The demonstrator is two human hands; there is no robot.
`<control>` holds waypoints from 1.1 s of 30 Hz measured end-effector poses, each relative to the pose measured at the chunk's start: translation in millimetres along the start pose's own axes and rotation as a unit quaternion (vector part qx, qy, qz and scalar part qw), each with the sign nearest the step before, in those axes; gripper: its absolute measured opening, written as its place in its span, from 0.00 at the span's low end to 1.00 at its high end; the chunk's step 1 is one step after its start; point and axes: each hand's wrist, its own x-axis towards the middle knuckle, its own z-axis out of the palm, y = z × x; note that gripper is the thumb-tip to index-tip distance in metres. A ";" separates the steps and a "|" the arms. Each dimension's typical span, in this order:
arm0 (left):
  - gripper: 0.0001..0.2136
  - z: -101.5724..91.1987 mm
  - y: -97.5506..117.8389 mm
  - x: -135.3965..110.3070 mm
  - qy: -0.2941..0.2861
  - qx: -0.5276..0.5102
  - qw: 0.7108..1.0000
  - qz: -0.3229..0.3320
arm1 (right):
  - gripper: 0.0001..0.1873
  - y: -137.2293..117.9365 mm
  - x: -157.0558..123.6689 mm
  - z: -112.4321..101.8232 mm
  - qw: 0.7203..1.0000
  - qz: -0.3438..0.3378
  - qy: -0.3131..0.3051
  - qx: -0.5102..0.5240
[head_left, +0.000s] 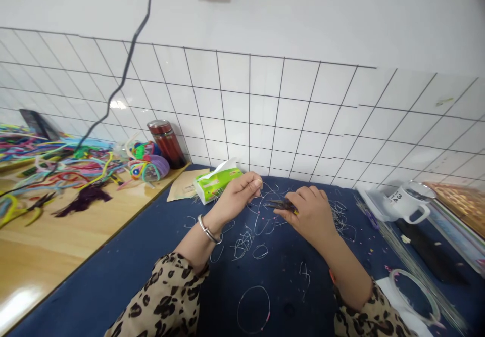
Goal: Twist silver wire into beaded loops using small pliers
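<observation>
Between its thumb and fingers my left hand (244, 191) pinches a thin wire (268, 185), which curves out to the right. My right hand (308, 210) is wrapped around a pair of pliers (281, 204), their dark jaws pointing left toward the wire. A small gap shows between the jaw tips and my left fingers; whether the jaws touch the wire I cannot tell. Below the hands, bent wire pieces (243, 245) lie on the dark blue cloth (151, 271). Nearer to me rests a round wire loop (254, 287) with a pink bit on it.
A green tissue pack (220, 180) lies behind my left hand. At the left, a wooden table (76, 246) carries colourful pipe cleaners, yellow-handled pliers (28, 209) and a red flask (166, 144). To the right are a white mug (409, 203), straight wires (420, 276) and a wire coil (415, 296).
</observation>
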 end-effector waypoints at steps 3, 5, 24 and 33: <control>0.12 2.0 -0.4 -0.6 -0.019 -0.031 0.999 -0.005 | 0.24 6.5 2.1 3.4 0.993 0.038 -0.024 0.106; 0.12 3.8 -0.8 -0.9 -0.029 -0.048 0.998 -0.009 | 0.23 8.1 3.5 5.7 0.975 0.059 -0.075 0.200; 0.12 29.7 -12.8 -1.0 0.098 -0.171 0.980 -0.011 | 0.20 -17.1 -4.7 39.9 0.909 0.227 -0.042 0.348; 0.12 21.2 -10.7 -1.8 0.079 -0.063 0.995 0.021 | 0.21 -11.9 -3.3 30.6 0.971 0.121 -0.076 0.192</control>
